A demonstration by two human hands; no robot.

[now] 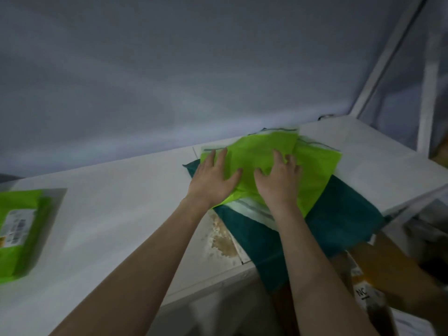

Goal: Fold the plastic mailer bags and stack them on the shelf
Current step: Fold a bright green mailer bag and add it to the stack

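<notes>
A lime-green plastic mailer bag (264, 149), folded over itself, lies on the white shelf top (116, 204). Under it sits a second green bag (317, 170) and below both a dark teal bag (339, 221) that hangs over the shelf's front edge. My left hand (213, 180) rests flat on the top bag's left side, fingers spread. My right hand (278, 183) presses on its middle with the fingers slightly curled into the plastic. The view is blurred.
At the far left of the shelf lies another green mailer (17, 229) with a white label. A brown stain (223, 241) marks the shelf near its front edge. Brown cardboard boxes (378, 270) stand below at the right. A white frame post (385, 59) rises at the back right.
</notes>
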